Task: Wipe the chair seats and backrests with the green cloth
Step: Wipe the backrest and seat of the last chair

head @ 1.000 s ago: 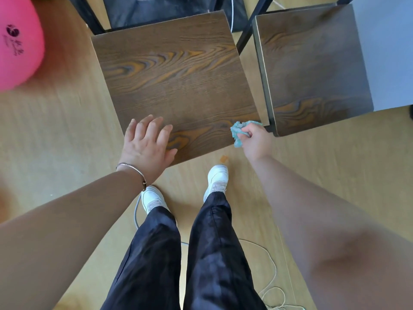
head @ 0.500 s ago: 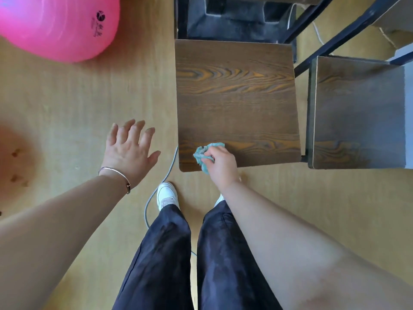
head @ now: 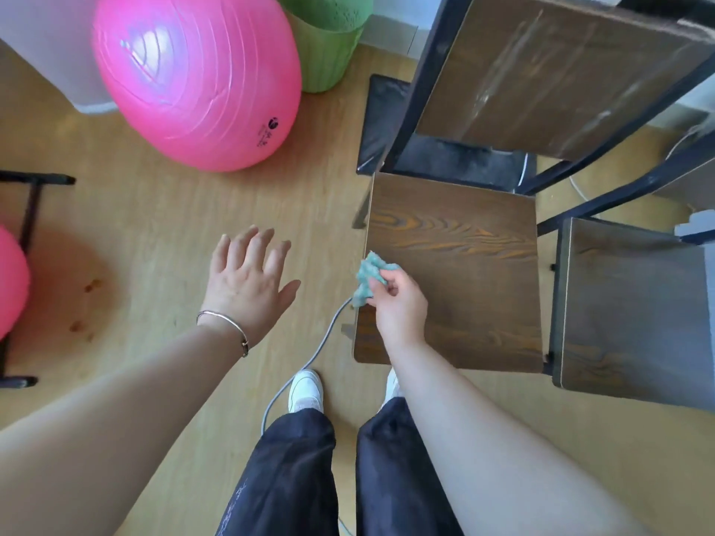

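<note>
A dark wood-grain chair seat [head: 464, 272] lies in front of me, and its backrest [head: 561, 71] rises at the top right on a black frame. A second chair seat [head: 634, 311] stands right beside it. My right hand [head: 400, 303] pinches the bunched green cloth [head: 369, 276] at the left edge of the first seat. Spread and holding nothing, my left hand [head: 247, 280] hovers over the wooden floor, left of the chair.
A large pink ball [head: 197, 75] and a green bin [head: 329, 36] stand at the back left. A grey cable [head: 309, 361] runs across the floor by my white shoes [head: 305, 390]. A black frame [head: 23, 226] and another pink ball [head: 11, 280] sit at the far left.
My right hand moved the cloth from the seat's front right corner along the front edge to its left edge. My left hand lifted off the seat and now hovers over the floor.
</note>
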The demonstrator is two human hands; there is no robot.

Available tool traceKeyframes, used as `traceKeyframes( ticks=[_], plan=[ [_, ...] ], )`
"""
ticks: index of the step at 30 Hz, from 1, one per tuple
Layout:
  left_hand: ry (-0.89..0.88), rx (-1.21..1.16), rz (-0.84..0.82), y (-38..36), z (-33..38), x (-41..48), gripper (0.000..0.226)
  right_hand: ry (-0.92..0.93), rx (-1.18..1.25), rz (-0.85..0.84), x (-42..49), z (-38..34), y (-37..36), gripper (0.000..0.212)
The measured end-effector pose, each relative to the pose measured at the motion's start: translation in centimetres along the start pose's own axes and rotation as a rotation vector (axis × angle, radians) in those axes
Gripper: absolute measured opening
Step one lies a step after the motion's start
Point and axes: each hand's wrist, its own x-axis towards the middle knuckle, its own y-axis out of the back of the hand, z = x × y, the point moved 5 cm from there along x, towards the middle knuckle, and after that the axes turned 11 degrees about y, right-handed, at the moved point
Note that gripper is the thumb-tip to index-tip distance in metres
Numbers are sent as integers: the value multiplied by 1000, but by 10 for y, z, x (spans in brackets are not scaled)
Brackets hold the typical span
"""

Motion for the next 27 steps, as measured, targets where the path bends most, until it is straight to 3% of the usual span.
traceKeyframes(
  ticks=[6,12,19,23,27],
  plan=[
    [-49,-52,139,61,49,76,58,284,-63,160,96,-119,63,22],
    [-64,-106,274,126,97,146,57,774,-287,281,164,-246,107,24],
    [-51,-78,299,129,106,182,57,1261,-519,241,199,-261,95,21],
    [-26,-62,265,101,103,191,58,1300,-572,197,210,-221,75,18],
    [16,-68,189,67,102,188,60,1045,-535,-63,216,-158,46,32]
  ],
)
